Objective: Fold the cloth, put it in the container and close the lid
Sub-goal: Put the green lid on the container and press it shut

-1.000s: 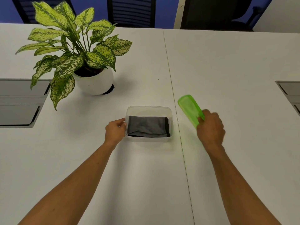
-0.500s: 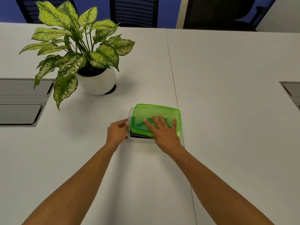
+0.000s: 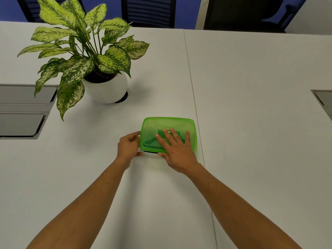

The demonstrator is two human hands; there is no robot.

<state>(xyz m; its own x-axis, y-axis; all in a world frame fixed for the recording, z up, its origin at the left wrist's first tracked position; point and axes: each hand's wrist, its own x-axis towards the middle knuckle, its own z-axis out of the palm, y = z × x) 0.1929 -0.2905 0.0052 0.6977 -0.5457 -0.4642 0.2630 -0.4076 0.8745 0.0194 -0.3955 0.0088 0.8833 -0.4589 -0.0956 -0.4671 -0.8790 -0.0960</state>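
Note:
A translucent green lid (image 3: 152,130) lies on top of the clear plastic container (image 3: 150,153) in the middle of the white table. The folded dark grey cloth inside is almost wholly hidden; only a dark strip shows under the lid's near edge. My right hand (image 3: 177,150) rests flat on the lid, fingers spread, thumb at the container's near edge. My left hand (image 3: 128,147) grips the container's left end, thumb and fingers on its wall.
A potted plant (image 3: 106,87) with speckled leaves stands at the back left. Grey cable hatches sit in the table at the far left (image 3: 21,112) and far right (image 3: 324,101). A seam (image 3: 193,87) runs down the table. Dark chairs stand beyond the far edge.
My right hand carried the green lid from the right over the container and laid it on top. It has since shifted to cover the box squarely. My left hand kept hold of the container.

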